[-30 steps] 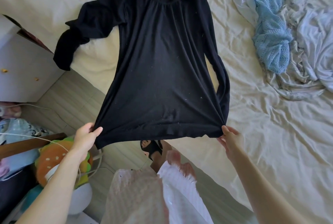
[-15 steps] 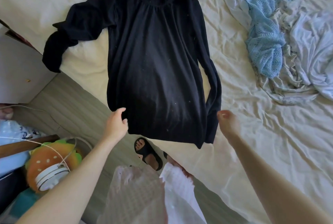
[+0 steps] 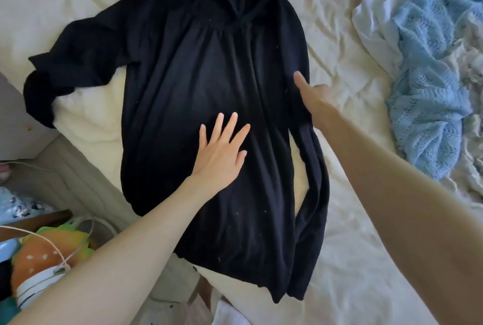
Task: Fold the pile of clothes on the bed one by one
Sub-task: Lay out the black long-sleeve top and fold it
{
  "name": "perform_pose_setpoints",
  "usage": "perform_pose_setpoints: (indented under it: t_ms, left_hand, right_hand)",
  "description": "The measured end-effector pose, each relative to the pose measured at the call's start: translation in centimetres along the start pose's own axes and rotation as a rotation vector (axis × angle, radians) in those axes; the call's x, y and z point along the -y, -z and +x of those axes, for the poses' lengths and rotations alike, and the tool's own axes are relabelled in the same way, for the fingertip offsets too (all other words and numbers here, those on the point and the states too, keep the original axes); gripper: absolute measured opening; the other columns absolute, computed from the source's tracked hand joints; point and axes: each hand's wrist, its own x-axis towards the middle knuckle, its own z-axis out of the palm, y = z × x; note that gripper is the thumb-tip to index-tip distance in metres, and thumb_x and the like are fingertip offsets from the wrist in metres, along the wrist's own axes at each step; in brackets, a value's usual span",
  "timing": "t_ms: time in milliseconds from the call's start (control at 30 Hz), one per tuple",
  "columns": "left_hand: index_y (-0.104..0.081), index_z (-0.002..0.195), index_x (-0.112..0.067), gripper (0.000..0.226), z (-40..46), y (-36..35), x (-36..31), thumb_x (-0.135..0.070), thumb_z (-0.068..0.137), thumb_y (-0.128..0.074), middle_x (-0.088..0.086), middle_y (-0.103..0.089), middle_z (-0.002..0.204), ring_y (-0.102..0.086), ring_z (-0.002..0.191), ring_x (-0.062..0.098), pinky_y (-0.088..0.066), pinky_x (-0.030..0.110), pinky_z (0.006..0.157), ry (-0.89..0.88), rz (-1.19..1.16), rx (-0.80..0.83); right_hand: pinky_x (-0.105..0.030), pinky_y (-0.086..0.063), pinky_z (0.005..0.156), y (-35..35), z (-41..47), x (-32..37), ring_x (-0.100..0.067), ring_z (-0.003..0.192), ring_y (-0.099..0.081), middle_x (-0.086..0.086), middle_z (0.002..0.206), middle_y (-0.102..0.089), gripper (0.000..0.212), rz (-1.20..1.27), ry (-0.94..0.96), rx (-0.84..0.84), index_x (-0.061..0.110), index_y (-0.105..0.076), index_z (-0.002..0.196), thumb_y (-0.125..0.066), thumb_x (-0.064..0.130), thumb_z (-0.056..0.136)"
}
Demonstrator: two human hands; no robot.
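Black top: long-sleeved, gathered at the neckline, specked with pale lint, lying face up and mostly flat near the bed's left edge, hem toward me and overhanging the near edge slightly. One sleeve runs straight down the garment's right side; the other lies bunched toward the left edge. My left hand rests flat on the middle of the body, fingers straight and spread, holding nothing. My right hand is at the right side seam by the sleeve, thumb straight; I cannot tell how its fingers lie. Far right corner of the bed: heap of unfolded clothes, a light blue knit over white garments.
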Motion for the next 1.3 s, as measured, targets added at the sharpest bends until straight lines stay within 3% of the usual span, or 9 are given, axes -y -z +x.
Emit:
perform_pose_setpoints:
  t_ms: [133, 300, 400, 500, 567, 667, 800, 1167, 1300]
  left_hand:
    - [-0.011, 0.151, -0.025, 0.059, 2.0, 0.2, -1.1, -0.039, 0.099, -0.036, 0.005, 0.004, 0.16, 0.01, 0.146, 0.03, 0.002, 0.059, 0.112, -0.043, 0.085, -0.02]
    - [-0.015, 0.151, -0.027, 0.059, 4.1, 0.5, -2.3, -0.042, 0.097, -0.037, 0.005, 0.003, 0.16, 0.01, 0.145, 0.032, 0.005, 0.062, 0.11, -0.116, 0.107, 0.006]
    - [-0.013, 0.151, -0.029, 0.059, 5.1, 0.0, -3.1, -0.043, 0.097, -0.036, 0.005, 0.007, 0.16, 0.013, 0.145, 0.032, 0.006, 0.064, 0.109, -0.142, 0.13, 0.048]
    - [-0.015, 0.15, -0.03, 0.057, 5.5, -0.1, -3.5, -0.042, 0.098, -0.035, 0.006, 0.007, 0.159, 0.014, 0.144, 0.033, 0.006, 0.064, 0.109, -0.125, 0.131, 0.093]
    - [-0.025, 0.148, -0.027, 0.051, 5.3, 0.5, -3.5, -0.035, 0.099, -0.037, 0.006, -0.004, 0.16, 0.005, 0.146, 0.031, 0.001, 0.061, 0.111, -0.124, 0.047, 0.051]
    - [-0.046, 0.138, -0.015, 0.041, 4.0, 2.1, -2.4, -0.016, 0.097, -0.047, 0.008, -0.031, 0.152, -0.017, 0.145, 0.027, -0.011, 0.054, 0.116, -0.079, -0.202, -0.11]
    - [-0.053, 0.13, -0.008, 0.035, 2.2, 4.7, 2.9, -0.005, 0.096, -0.046, 0.008, -0.039, 0.146, -0.023, 0.143, 0.025, -0.014, 0.048, 0.117, 0.104, -0.31, -0.272]
    - [-0.03, 0.144, -0.004, 0.053, 6.6, 13.2, 24.9, -0.024, 0.098, -0.045, 0.021, -0.029, 0.15, -0.025, 0.138, 0.037, -0.023, 0.054, 0.11, 0.425, -0.076, -0.354]
    - [-0.047, 0.13, -0.009, 0.04, 8.5, 14.0, 29.5, -0.03, 0.096, -0.049, 0.013, -0.055, 0.128, -0.049, 0.117, 0.035, -0.032, 0.042, 0.096, 0.638, -0.22, -0.274]
  right_hand:
    - [-0.039, -0.056, 0.08, 2.4, 2.9, 2.1, -0.024, 0.086, -0.066, -0.008, 0.102, -0.067, 0.018, 0.371, -0.099, 0.054, 0.008, -0.06, 0.098, -0.066, 0.021, 0.088]
    - [-0.041, -0.055, 0.087, 8.4, 6.4, 5.0, -0.021, 0.09, -0.065, -0.001, 0.084, -0.065, 0.012, 0.35, 0.045, -0.209, 0.02, -0.061, 0.073, -0.069, 0.018, 0.082]
    - [-0.027, -0.054, 0.079, 9.3, 8.0, 6.0, -0.016, 0.084, -0.064, 0.002, 0.085, -0.066, 0.005, 0.233, 0.103, -0.263, 0.018, -0.067, 0.087, -0.068, 0.019, 0.083]
    - [-0.019, -0.044, 0.078, 8.1, 7.7, 5.0, -0.021, 0.106, -0.059, -0.003, 0.104, -0.063, 0.027, -0.056, 0.182, -0.312, 0.014, -0.064, 0.114, -0.055, 0.021, 0.089]
    - [-0.034, -0.037, 0.1, 7.0, 6.1, 3.4, -0.023, 0.124, -0.045, -0.005, 0.13, -0.051, 0.04, -0.303, 0.279, -0.332, 0.016, -0.05, 0.13, -0.049, 0.029, 0.093]
    - [-0.046, -0.022, 0.109, 4.8, 2.2, 1.0, -0.027, 0.135, -0.029, -0.007, 0.145, -0.037, 0.047, -0.592, 0.562, -0.31, 0.016, -0.04, 0.14, -0.044, 0.033, 0.096]
    - [-0.053, 0.001, 0.115, 1.4, -2.4, -0.9, -0.028, 0.146, -0.01, -0.011, 0.156, -0.021, 0.051, -0.867, 0.761, -0.222, 0.015, -0.034, 0.146, -0.042, 0.034, 0.099]
    - [-0.055, -0.002, 0.115, -12.3, -8.6, 3.9, -0.025, 0.147, -0.004, -0.006, 0.159, -0.013, 0.058, -1.007, 0.822, -0.009, 0.023, -0.018, 0.151, -0.028, 0.046, 0.099]
    - [-0.059, 0.0, 0.113, -18.1, -9.7, 6.2, -0.027, 0.147, -0.001, -0.006, 0.16, -0.01, 0.059, -0.997, 0.855, 0.031, 0.026, -0.016, 0.151, -0.029, 0.048, 0.099]
